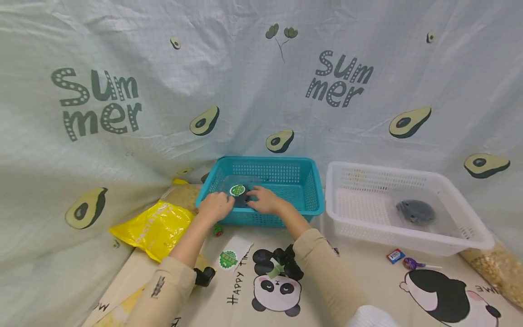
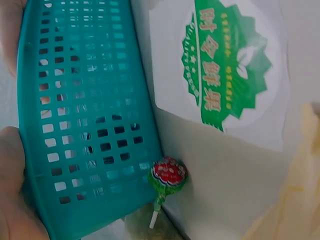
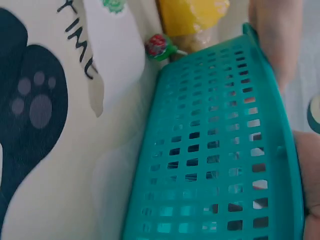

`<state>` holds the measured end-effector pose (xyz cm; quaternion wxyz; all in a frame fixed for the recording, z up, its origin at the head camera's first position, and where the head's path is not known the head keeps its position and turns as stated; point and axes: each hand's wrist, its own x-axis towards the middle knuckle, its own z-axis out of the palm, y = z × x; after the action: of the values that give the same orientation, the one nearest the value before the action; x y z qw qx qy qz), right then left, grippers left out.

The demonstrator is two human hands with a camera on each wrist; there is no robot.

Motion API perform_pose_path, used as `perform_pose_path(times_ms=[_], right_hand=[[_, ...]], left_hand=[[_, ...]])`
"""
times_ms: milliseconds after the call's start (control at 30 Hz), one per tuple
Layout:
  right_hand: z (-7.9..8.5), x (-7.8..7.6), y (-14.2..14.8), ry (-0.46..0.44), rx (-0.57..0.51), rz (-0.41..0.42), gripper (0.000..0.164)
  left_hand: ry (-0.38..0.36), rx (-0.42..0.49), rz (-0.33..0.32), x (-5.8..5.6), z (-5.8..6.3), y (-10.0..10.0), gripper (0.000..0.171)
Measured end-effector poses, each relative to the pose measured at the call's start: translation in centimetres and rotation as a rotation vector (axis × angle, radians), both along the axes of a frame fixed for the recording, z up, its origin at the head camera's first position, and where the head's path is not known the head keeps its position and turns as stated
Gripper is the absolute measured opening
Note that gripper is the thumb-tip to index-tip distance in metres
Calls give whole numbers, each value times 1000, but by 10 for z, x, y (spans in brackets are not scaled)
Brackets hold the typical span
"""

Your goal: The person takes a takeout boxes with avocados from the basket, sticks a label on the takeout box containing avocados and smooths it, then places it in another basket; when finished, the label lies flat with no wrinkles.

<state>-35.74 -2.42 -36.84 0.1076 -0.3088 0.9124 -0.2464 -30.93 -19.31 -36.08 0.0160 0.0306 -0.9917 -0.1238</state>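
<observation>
Left hand (image 1: 216, 206): reached over the near side of a teal basket (image 1: 269, 159), fingers bent; whether anything is grasped cannot be told. Right hand (image 1: 265, 200): set opposite, thumb and fingers apart; its grip likewise cannot be told. Clear container (image 1: 241, 200), dark contents, round green label (image 1: 237, 190): seated in the basket's left part, between the hands. Handling, as judged: best kept level, supported evenly from both sides, label left unrubbed. Lollipop (image 2: 167, 175): lying outside the near wall. Yellow bag (image 1: 157, 229): laid to the left.
</observation>
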Motion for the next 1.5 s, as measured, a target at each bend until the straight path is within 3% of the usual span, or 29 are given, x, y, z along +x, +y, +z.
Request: perform_pose_path(times_ms=[133,367,500,633,933,1167,1333,1433,1500], right_hand=[[-2,2,18,163,-115,-28,31],[-1,26,80,423,-260,-14,26],[4,35,135,494,-269,-58,28],[12,38,195,529,-227,-140,30],[23,47,315,470,-49,-388,36],[15,53,393,367,38,-526,42],[7,54,413,322,187,-532,43],[2,53,408,295,272,-538,44],[0,53,404,269,269,-543,48]], left_hand=[[55,21,-21,-4,-3,5,44],[270,105,-75,-5,-8,22,39],[350,141,-164,-6,-2,47,37],[367,168,-250,-10,7,81,39],[294,161,-486,-19,18,171,49],[219,159,-671,-19,23,241,49],[167,179,-771,-18,18,276,46],[116,160,-765,-18,8,289,44],[76,132,-740,-18,2,295,45]])
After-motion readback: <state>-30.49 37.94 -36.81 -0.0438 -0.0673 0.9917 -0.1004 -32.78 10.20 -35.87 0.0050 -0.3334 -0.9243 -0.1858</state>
